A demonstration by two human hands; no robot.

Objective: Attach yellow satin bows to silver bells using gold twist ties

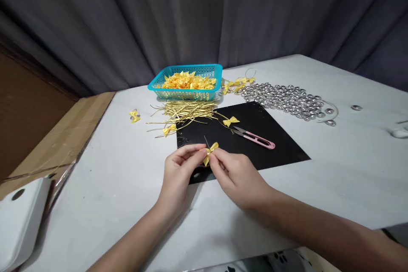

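Yellow bow (210,151) is pinched in closed grips of left hand (181,165) and right hand (234,174), long axis rising rightward. Teal basket (186,93), upper centre, is filled with loose bows (188,80).

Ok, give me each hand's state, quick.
Left hand: closed, pinching the yellow bow.
Right hand: closed, pinching the same bow.

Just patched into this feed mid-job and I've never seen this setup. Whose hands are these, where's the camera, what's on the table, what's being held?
No machine: these are one person's bare hands, filmed by a camera on their head looking forward and down. The left hand and right hand together pinch one yellow ribbon bow above a black mat. On the white table lie a teal basket of yellow bows, gold twist ties, pink thread snips, silver beads and a loose bow.
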